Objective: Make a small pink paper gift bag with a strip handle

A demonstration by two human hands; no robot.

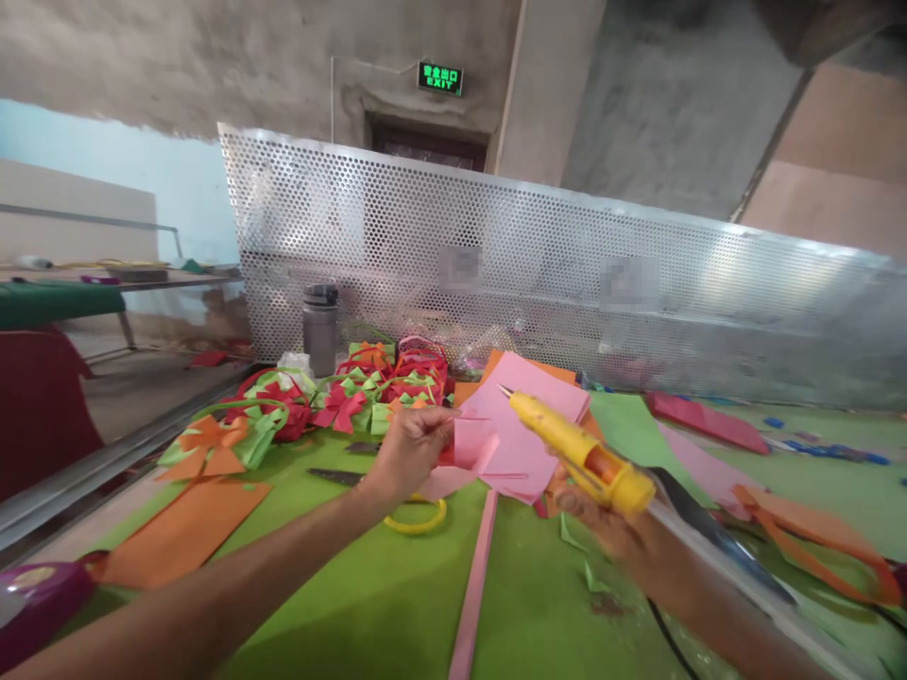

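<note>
My left hand (415,451) pinches the edge of a small folded pink paper piece (473,446) between thumb and fingers. In my right hand (602,519) is a yellow hot glue gun (559,427), its metal tip angled up and left above a stack of pink paper sheets (542,387). A long pink paper strip (473,590) runs from near the folded piece toward the front of the table. Under my left wrist lie scissors with a yellow handle (442,516), partly hidden by my arm.
Red and green paper baskets with bows (347,401) crowd the back left, before a grey bottle (320,329). An orange paper bag (188,529) lies at left, beside a purple object (39,604). Green paper (624,434) and an orange strip (822,548) lie right. A perforated metal panel (539,274) stands behind.
</note>
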